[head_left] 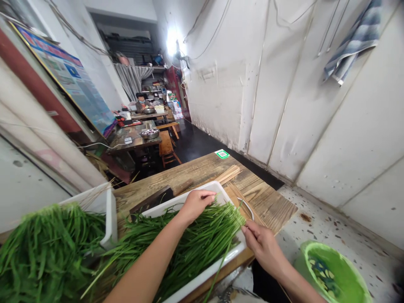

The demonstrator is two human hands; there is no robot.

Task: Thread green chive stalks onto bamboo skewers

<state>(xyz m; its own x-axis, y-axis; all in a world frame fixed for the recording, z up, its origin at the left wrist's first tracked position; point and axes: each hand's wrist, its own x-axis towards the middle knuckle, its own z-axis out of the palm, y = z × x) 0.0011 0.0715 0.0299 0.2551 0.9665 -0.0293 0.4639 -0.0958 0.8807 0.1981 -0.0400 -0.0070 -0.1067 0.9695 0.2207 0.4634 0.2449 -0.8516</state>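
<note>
A white plastic tray (pixel 217 188) holds a heap of garlic chives (pixel 205 235), their pale cut ends toward the right and leaves spreading left. Over the tray's far edge, my left hand (pixel 197 204) is closed in a pinch, with a thin green bit at its fingertips. My right hand (pixel 263 244) is closed at the tray's right end, pinching chive stalk ends; a long stalk hangs over the near rim below it. Just beyond the tray lies a cleaver (pixel 154 201) with a wooden handle. Thin wooden skewers (pixel 229 174) lie behind the tray's right corner.
Another white tray (pixel 110 214), at left, is piled with chives (pixel 47 244). A green bucket (pixel 344 269) with scraps stands on the floor at right. A green QR card (pixel 222 154) lies on the wooden table (pixel 277 206). Farther back, a person (pixel 142 103) sits behind tables.
</note>
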